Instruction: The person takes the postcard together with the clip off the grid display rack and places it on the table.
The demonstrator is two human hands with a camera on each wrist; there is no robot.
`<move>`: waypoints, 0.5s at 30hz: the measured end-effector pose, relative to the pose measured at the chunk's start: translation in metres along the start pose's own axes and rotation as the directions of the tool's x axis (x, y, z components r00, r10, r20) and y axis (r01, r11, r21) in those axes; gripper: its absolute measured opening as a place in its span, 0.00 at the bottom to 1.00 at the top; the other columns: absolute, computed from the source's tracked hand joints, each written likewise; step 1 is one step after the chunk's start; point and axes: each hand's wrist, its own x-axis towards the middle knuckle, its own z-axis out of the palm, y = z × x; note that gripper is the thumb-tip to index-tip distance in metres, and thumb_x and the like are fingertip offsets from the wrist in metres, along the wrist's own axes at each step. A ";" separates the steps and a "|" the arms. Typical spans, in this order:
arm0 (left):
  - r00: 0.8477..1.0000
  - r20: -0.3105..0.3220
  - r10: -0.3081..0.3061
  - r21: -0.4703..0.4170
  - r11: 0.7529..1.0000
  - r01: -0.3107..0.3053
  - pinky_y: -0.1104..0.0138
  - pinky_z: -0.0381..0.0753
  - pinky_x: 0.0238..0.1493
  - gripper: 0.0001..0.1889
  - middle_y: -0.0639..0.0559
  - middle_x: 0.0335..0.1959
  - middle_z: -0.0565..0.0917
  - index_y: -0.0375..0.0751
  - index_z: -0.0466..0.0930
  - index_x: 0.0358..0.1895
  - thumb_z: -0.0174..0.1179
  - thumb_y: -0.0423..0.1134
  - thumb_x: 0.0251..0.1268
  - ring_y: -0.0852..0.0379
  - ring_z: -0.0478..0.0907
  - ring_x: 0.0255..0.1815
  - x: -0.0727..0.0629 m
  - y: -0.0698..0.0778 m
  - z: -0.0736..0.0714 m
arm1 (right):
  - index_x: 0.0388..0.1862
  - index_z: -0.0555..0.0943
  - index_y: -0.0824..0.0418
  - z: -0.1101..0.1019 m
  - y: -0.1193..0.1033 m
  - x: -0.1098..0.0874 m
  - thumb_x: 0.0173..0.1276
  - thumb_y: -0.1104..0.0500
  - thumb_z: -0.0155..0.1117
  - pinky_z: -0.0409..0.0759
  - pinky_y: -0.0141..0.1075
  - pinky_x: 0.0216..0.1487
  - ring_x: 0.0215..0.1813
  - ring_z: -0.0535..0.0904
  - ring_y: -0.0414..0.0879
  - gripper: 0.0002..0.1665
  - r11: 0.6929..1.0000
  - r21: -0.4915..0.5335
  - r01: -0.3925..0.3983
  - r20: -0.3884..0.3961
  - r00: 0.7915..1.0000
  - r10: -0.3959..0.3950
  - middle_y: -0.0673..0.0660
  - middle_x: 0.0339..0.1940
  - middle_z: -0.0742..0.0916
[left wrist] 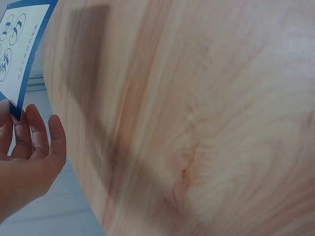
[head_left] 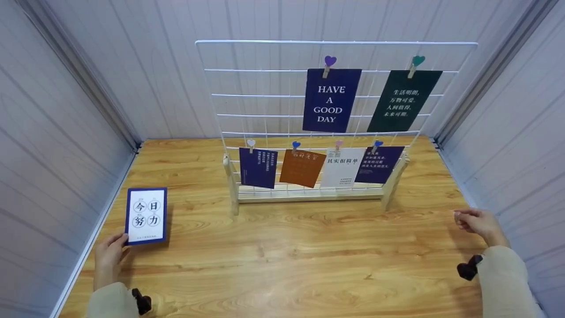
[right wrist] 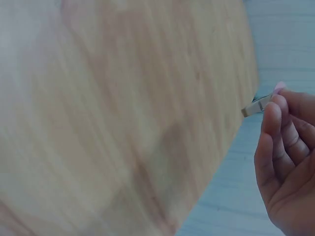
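At the left of the head view, my left hand [head_left: 110,256] pinches the lower left corner of a blue-bordered white postcard [head_left: 146,215] with large circled characters. The left wrist view shows this postcard [left wrist: 19,49] raised off the wood, its shadow falling on the tabletop. Over on the right side, my right hand [head_left: 482,225] pinches a small clothespin [right wrist: 258,105] between thumb and fingers; a bit of pink shows at its top end, and its wooden tip points away from the fingers. Both hands are apart from the white wire grid rack [head_left: 251,95] in the middle.
Two cards, a navy card [head_left: 331,101] and a dark green card [head_left: 405,101], hang high on the rack by heart clothespins. Lower down hang a purple-blue card [head_left: 258,168], an orange card [head_left: 303,168], a white card [head_left: 340,170] and a dark purple card [head_left: 377,165]. Pale walls enclose the wooden table [head_left: 304,265].
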 end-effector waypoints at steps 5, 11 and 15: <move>1.000 -0.007 -0.018 0.015 1.000 0.018 0.73 0.74 0.35 0.05 0.60 0.35 0.73 0.46 0.77 0.38 0.55 0.39 0.60 0.66 0.72 0.35 -0.016 0.006 0.001 | 0.44 0.77 0.67 0.009 -0.014 -0.029 0.61 0.50 0.58 0.78 0.37 0.30 0.28 0.79 0.44 0.22 0.997 -0.080 0.000 0.019 1.000 0.001 0.54 0.27 0.83; 0.998 -0.043 -0.053 0.073 0.996 0.056 0.74 0.73 0.37 0.11 0.58 0.40 0.74 0.45 0.76 0.45 0.56 0.41 0.60 0.67 0.73 0.33 -0.034 0.010 0.005 | 0.49 0.67 0.82 0.024 -0.049 -0.072 0.66 0.55 0.51 0.77 0.37 0.31 0.27 0.77 0.41 0.28 0.969 -0.247 -0.010 0.009 1.000 0.013 0.53 0.27 0.82; 0.995 -0.083 -0.055 0.131 0.989 0.066 0.71 0.71 0.42 0.13 0.51 0.47 0.71 0.41 0.74 0.48 0.53 0.39 0.62 0.66 0.72 0.36 -0.043 0.012 0.010 | 0.48 0.69 0.79 0.024 -0.048 -0.079 0.65 0.53 0.50 0.74 0.38 0.32 0.27 0.77 0.41 0.28 0.937 -0.349 -0.030 -0.032 0.999 0.020 0.53 0.25 0.83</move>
